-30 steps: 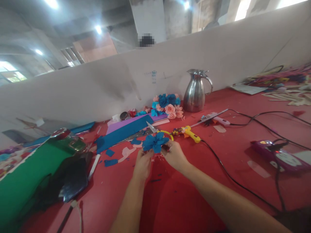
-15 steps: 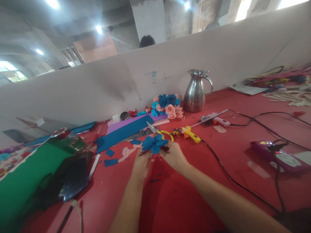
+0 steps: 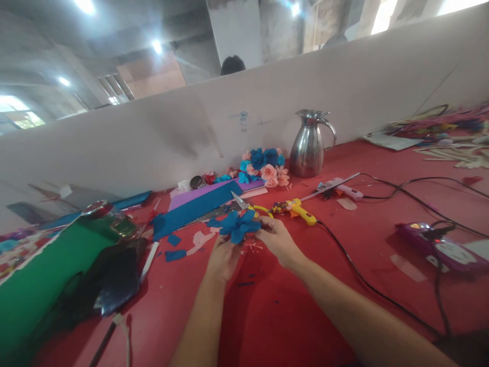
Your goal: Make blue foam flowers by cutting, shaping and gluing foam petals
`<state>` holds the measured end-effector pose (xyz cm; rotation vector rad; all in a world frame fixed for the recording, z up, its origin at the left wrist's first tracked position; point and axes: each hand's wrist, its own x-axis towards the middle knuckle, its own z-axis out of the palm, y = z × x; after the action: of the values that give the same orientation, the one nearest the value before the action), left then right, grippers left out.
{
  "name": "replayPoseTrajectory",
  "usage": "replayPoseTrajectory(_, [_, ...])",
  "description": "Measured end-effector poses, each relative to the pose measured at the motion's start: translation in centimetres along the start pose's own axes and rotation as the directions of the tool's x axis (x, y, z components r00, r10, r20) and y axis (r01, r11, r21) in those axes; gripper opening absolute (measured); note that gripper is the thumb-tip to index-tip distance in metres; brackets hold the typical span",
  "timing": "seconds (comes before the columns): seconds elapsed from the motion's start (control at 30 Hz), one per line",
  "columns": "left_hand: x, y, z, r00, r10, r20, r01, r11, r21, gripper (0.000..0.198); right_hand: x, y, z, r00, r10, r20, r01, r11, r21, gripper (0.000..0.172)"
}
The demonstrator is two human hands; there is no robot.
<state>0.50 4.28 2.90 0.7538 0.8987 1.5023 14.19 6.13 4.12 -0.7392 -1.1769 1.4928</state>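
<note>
A blue paper flower is held up just above the red table between both hands. My left hand grips it from below, fingers closed under the petals. From the right, my right hand pinches the flower's edge. Yellow-handled scissors lie just behind the flower. A yellow glue gun lies to their right, its black cord trailing across the table.
A steel jug and a bunch of blue and pink paper flowers stand by the white partition. Blue and purple sheets lie behind, green paper and a dark bag at left, a purple device at right.
The flower has turned and shifted slightly left and lower between my hands. My right hand has slid forward along its edge.
</note>
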Motion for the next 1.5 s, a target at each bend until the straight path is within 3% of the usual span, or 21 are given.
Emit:
replayPoseTrajectory(0.17, [-0.1,0.0,-0.1,0.998,-0.034,-0.044,0.034,0.999,0.016,0.023,0.2,-0.8,-0.4,0.982,0.188,-0.028,-0.179,0.966,0.186,0.023])
replayPoseTrajectory(0.27, [-0.3,0.2,-0.1,0.997,-0.059,-0.045,0.059,0.998,0.019,0.022,0.3,-1.1,-0.5,0.973,0.230,-0.034,-0.218,0.953,0.209,0.024])
replayPoseTrajectory(0.4, [-0.4,0.4,-0.2,0.995,-0.096,-0.002,0.096,0.995,0.038,0.022,0.3,-1.5,-0.5,0.976,0.205,-0.078,-0.189,0.967,0.170,0.013])
replayPoseTrajectory(0.6, [-0.3,0.1,-0.7,0.995,-0.089,0.041,0.085,0.992,0.090,0.017,0.3,-1.5,-0.6,0.980,0.189,-0.063,-0.175,0.968,0.179,0.012])
replayPoseTrajectory(0.77, [-0.3,0.3,-0.4,0.998,-0.068,0.013,0.067,0.995,0.079,0.018,0.4,-1.4,-0.7,0.980,0.182,-0.078,-0.165,0.968,0.190,0.011])
replayPoseTrajectory(1.07, [-0.4,0.6,-0.3,0.993,-0.101,0.058,0.095,0.990,0.106,0.023,0.4,-1.1,-1.0,0.981,0.182,-0.061,-0.168,0.968,0.187,0.013])
replayPoseTrajectory(1.2, [-0.3,0.6,-0.3,0.992,-0.082,0.097,0.072,0.992,0.104,0.025,0.4,-0.8,-1.1,0.970,0.217,-0.111,-0.191,0.959,0.207,0.017])
replayPoseTrajectory(1.33, [-0.1,0.6,-0.7,0.987,-0.101,0.121,0.088,0.990,0.107,0.025,0.4,-0.7,-1.0,0.964,0.259,-0.058,-0.245,0.953,0.180,0.025])
replayPoseTrajectory(1.5, [-0.1,0.6,-1.1,0.985,-0.133,0.113,0.118,0.984,0.133,0.031,0.3,-0.9,-1.0,0.976,0.214,-0.029,-0.208,0.967,0.147,0.029])
